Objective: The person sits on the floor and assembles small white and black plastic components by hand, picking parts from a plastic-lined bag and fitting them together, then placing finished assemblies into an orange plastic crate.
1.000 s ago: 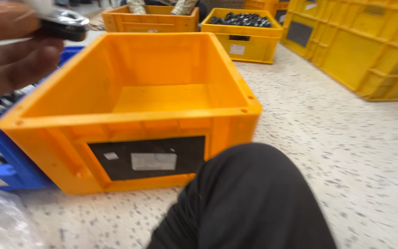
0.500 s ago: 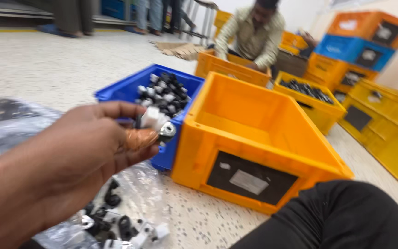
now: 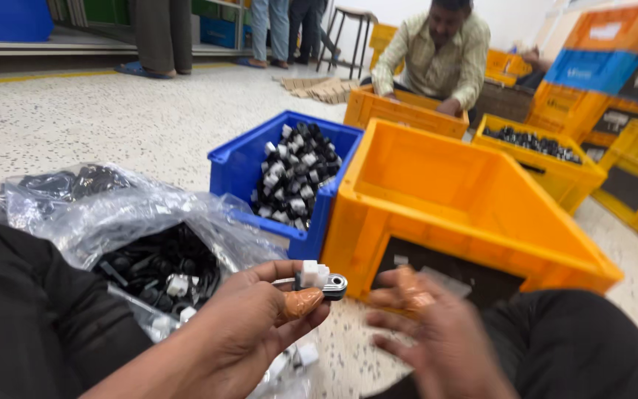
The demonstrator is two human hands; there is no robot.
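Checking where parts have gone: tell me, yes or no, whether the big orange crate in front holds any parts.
No: the orange crate shows only its bare floor, while the blue crate beside it is heaped with small parts.

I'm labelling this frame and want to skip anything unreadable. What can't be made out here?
Head view, the only one:
- Right hand: motion-blurred, so whether its fingers hold anything cannot be told.
- Small white and metal part in the left hand: partly covered by the thumb, too small to identify.
- Clear plastic bag: glare and crumpling hide most of its black parts.
- Orange crate: its front wall hides the near floor inside.
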